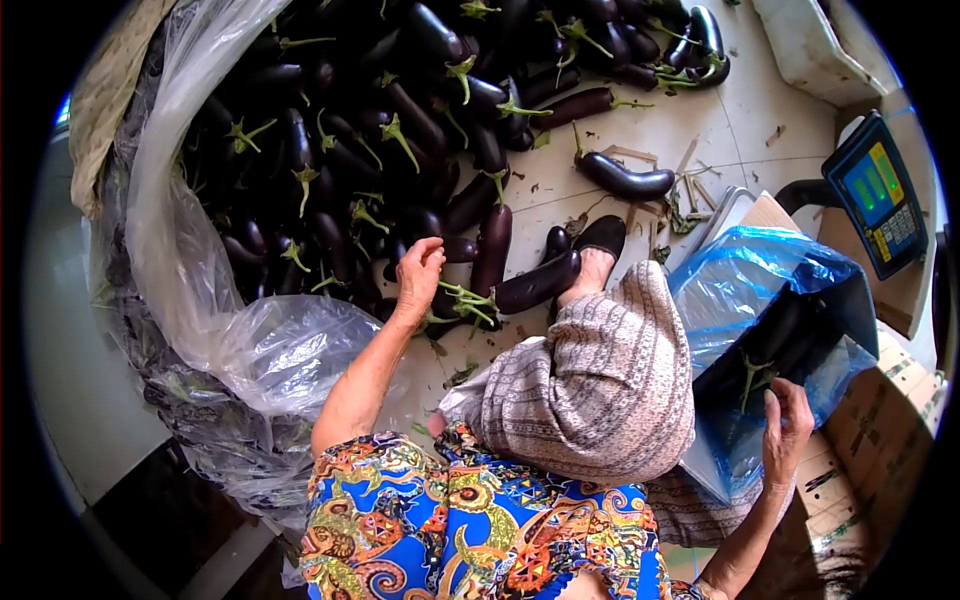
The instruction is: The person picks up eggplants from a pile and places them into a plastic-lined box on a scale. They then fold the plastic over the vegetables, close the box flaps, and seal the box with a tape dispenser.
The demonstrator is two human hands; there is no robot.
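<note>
My left hand (420, 272) is over the near edge of a large heap of dark purple eggplants (345, 235). Its fingers are loosely bent and nothing shows in them; green stems (466, 297) stick out just below it. On my right, a blue plastic bag (722, 275) lies open with several eggplants (775, 335) inside. My right hand (788, 425) is at the bag's near edge, close to an eggplant's green stem (752, 380). Thumb and fingers are slightly apart there, and I see no eggplant in their grip.
A scale display (876, 195) with lit green digits stands beyond the bag. Clear plastic sheeting (290, 345) borders the heap at left. One eggplant (625, 178) lies apart on the tiled floor, near scraps. My shoe (603, 236) touches the heap's edge; cardboard (890, 430) is at right.
</note>
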